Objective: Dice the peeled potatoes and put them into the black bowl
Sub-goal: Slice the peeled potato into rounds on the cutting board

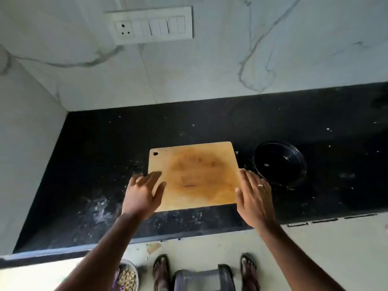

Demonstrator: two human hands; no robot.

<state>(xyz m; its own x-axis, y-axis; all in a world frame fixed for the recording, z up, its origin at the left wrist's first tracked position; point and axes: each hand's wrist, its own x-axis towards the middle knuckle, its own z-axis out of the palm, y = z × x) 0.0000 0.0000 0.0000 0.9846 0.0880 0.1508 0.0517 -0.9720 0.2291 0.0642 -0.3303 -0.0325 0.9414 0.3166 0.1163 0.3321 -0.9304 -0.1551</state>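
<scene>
- Nearest the camera, two bare forearms reach forward from the bottom edge toward a black desk point(88, 156) flecked with pale specks.
- On the floor point(210, 246) below, two sandalled feet point(160, 271) stand either side of a dark ribbed plastic stool point(204, 279), and a round dish of mixed scraps point(127, 278) shows beside the left forearm.
- Left hand point(141, 195) lies over the near left corner of a wooden cutting board point(195, 175); its grip is spread, fingers straight and fanned, thumb on the board's top face.
- Right hand point(253, 196) sits against the board's right edge; its grip is also loose and spread, fingers extended, a ring on one finger. Whether it presses the edge or only touches it cannot be told.
- Cutting board lies flat near the desk's front edge, stained darker in the middle, with a small hole in its far left corner.
- Black bowl point(280, 163) stands on the desk just beside the board's right side, past the right hand's fingertips; a few pale bits show inside it.
- No potatoes are in view.
- Marble-patterned wall point(210, 66) rises behind the desk, carrying a white switch panel point(150, 26).
</scene>
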